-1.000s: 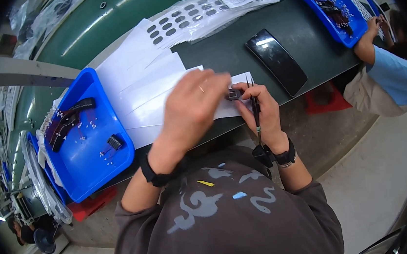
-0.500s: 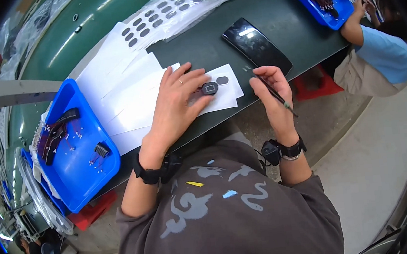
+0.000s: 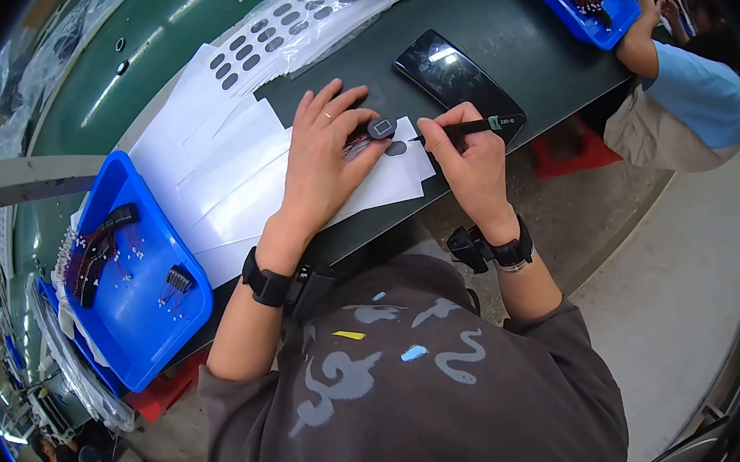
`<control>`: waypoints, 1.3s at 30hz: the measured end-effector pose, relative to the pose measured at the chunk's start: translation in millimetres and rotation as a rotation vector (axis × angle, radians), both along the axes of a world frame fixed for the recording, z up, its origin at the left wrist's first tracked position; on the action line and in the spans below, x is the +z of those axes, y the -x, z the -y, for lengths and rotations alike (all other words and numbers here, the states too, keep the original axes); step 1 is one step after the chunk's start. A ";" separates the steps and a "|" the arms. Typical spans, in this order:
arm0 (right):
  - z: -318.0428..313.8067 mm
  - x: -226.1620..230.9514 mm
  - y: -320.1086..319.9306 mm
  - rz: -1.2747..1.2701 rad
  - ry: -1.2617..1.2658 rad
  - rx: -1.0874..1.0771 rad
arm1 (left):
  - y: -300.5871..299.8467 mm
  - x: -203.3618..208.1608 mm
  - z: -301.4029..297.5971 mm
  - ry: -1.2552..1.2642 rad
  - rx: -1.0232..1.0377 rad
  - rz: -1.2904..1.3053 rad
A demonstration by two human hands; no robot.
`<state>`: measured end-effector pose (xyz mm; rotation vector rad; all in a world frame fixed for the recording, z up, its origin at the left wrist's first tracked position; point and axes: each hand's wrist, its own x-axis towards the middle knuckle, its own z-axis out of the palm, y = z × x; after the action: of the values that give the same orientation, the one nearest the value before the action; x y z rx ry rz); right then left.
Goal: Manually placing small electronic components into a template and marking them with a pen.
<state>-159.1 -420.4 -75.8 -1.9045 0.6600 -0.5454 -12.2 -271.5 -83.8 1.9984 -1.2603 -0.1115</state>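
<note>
My left hand (image 3: 324, 151) is closed, thumb and index finger pinching a small black oval part (image 3: 381, 128) with a rectangle on its face. Dark red wires (image 3: 356, 146) run from that part back under my fingers. Just below it, a dark grey oval sticker (image 3: 396, 148) lies on a white backing sheet (image 3: 373, 191). My right hand (image 3: 471, 152) grips black tweezers (image 3: 474, 126) with a green band. Their points come down at the right edge of the oval sticker; whether they touch it I cannot tell.
A blue tray (image 3: 172, 335) with wired black parts stands at left, another blue tray (image 3: 535, 3) at far right. A black phone-like slab (image 3: 453, 71) lies beyond my right hand. Sheets of oval stickers (image 3: 275, 35) lie at the back. A co-worker's arm (image 3: 638, 54) is at right.
My right hand has moved left and turned the tweezers so their points reach the sticker. The left hand has lifted the black part slightly away from me, uncovering more of the sheet.
</note>
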 end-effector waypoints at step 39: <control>-22.4 11.9 -5.8 0.291 -0.798 0.085 | 8.4 10.4 -42.1 -0.080 -0.031 -0.103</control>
<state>-153.4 -398.0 -64.0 -1.0739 0.4976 -0.4065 -20.7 -229.3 -73.5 2.0139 -1.2387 -0.2803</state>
